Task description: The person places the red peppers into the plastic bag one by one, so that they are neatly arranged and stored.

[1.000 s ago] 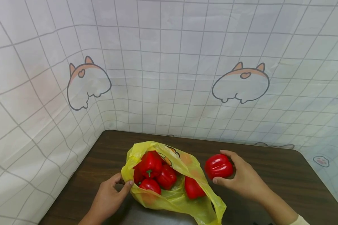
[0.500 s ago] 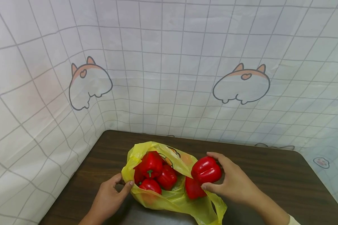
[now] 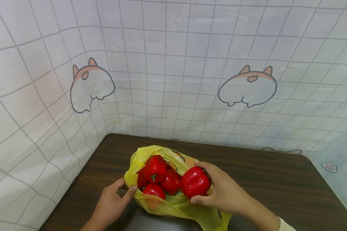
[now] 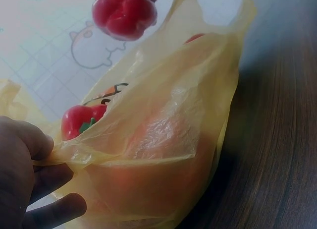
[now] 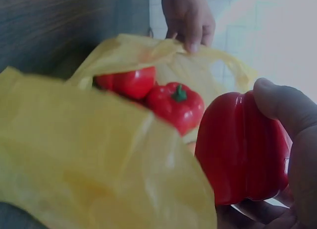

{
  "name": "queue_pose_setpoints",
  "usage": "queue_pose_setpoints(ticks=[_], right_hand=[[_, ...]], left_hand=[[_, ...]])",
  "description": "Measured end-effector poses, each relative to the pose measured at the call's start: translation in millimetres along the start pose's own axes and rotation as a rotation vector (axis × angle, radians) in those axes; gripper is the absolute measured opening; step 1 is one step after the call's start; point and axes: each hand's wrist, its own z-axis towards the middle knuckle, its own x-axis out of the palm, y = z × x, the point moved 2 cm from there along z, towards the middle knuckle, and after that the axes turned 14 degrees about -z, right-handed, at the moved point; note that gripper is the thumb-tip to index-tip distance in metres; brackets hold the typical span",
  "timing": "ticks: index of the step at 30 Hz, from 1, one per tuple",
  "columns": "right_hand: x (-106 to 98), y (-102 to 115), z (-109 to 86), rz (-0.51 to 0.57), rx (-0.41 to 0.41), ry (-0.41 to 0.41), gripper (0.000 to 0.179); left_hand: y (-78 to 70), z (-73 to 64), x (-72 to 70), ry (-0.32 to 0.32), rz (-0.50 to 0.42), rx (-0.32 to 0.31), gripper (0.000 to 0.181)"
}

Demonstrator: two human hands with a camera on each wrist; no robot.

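My right hand holds a red bell pepper between thumb and fingers, over the mouth of a yellow plastic bag. In the right wrist view the held bell pepper shows its grooved side. Several more red bell peppers lie inside the bag, one with its green stem facing me. My left hand pinches the bag's left rim. The left wrist view shows its thumb and fingers on the thin yellow plastic. Part of another pepper is hidden behind the one I hold.
The bag lies on a dark brown wooden table. A white grid-patterned cloth with cartoon animal drawings hangs behind the table and along its left side. The bag's loose handle reaches toward the near edge.
My right hand has carried the bell pepper leftward, from the bag's right side to over its mouth. My left hand has stayed at the rim.
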Motion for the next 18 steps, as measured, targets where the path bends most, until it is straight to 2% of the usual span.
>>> queue_pose_setpoints(ticks=[4, 11, 18], right_hand=[[8.0, 4.8, 5.2, 0.026, -0.024, 0.027, 0.093], [22.0, 7.1, 12.2, -0.059, -0.044, 0.042, 0.093], [30.4, 6.5, 16.9, -0.122, -0.071, -0.011, 0.078]], left_hand=[[-0.1, -0.2, -0.6, -0.002, 0.008, -0.003, 0.023], [-0.7, -1.2, -1.4, -0.001, 0.008, -0.006, 0.024], [-2.4, -1.1, -0.7, 0.002, 0.001, -0.003, 0.024]])
